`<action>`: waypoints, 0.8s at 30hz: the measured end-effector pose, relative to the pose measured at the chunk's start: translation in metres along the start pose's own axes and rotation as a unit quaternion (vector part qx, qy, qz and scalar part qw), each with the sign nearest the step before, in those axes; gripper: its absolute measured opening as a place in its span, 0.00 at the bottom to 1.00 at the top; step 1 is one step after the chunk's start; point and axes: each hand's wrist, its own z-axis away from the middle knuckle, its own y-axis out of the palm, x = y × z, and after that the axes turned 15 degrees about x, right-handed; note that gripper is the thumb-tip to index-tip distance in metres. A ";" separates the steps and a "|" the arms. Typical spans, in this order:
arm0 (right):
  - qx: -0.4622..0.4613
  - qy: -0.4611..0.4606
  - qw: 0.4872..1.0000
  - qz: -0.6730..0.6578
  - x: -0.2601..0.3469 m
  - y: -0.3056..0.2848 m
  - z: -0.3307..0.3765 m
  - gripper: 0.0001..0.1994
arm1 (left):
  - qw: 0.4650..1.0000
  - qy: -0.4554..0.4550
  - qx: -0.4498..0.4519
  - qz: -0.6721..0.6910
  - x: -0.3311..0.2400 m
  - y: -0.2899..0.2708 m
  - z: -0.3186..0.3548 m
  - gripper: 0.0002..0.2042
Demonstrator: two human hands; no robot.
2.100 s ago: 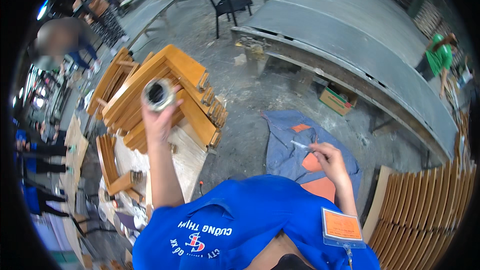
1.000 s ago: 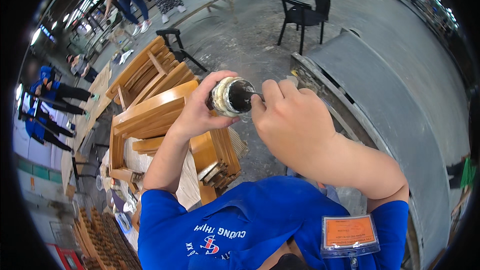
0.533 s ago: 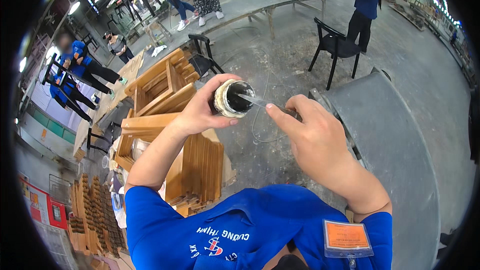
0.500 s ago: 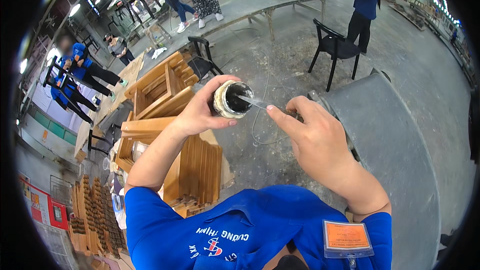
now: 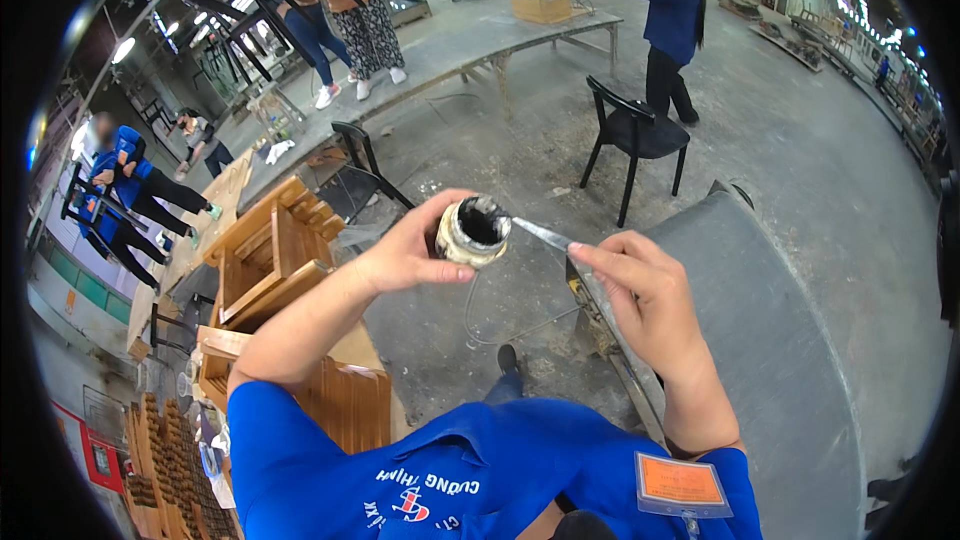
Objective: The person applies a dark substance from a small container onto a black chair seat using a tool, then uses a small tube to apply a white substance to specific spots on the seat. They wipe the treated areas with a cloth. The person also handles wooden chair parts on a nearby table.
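My left hand (image 5: 408, 252) is wrapped round a small jar (image 5: 458, 244), pale and smeared on the outside, tilted so its dark mouth shows. Dark stuff coats the inside and light residue crusts the rim. Between the thumb and fingers of my right hand (image 5: 645, 292) is a narrow metal spatula (image 5: 545, 234). Its tip is at the right side of the jar's rim. The handle end is hidden in my grip.
Stacked wooden frames (image 5: 275, 260) stand at my left, a grey-topped table (image 5: 760, 320) at my right. Two black chairs (image 5: 640, 135) are ahead. A long workbench (image 5: 440, 58) runs behind them. Several people work around; a cable (image 5: 520, 340) lies on the floor.
The spatula has come out from inside the jar to its rim, and my right hand has moved slightly right and down. The view has shifted, and my foot now shows below.
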 end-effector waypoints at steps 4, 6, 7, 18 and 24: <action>-0.005 0.013 1.000 0.021 -0.041 0.005 -0.039 0.19 | 0.994 0.044 0.038 -0.094 0.018 -0.054 -0.041 0.40; -0.005 0.015 1.000 0.022 -0.065 0.015 -0.067 0.19 | 0.992 0.045 0.048 -0.106 0.031 -0.087 -0.060 0.40; 0.000 0.017 1.000 0.020 -0.077 0.021 -0.082 0.19 | 0.990 0.052 0.052 -0.123 0.038 -0.105 -0.069 0.40; 0.068 0.017 0.992 -0.107 -0.205 0.069 -0.254 0.21 | 0.975 0.073 0.072 -0.198 0.104 -0.300 -0.138 0.40; 0.086 0.051 0.981 -0.167 -0.267 0.075 -0.299 0.22 | 0.980 0.061 0.102 -0.157 0.141 -0.356 -0.194 0.41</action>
